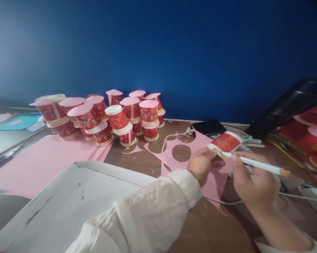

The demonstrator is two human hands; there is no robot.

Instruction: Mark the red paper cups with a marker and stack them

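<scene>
My left hand (203,164) grips a red paper cup (225,142) turned on its side over a pink paper sheet (190,160) that has round holes cut out of it. My right hand (254,182) is closed around a white pen (261,166) whose tip touches the cup's rim. A cream sleeve covers my left forearm. Both hands hover low above the brown table, right of centre.
Several red cups capped with pink paper discs (116,116) are piled at the back by the blue wall. Pink sheets (42,161) lie left, a white board (76,200) in front. A black phone (209,127), white cables and more red cups (312,140) sit right.
</scene>
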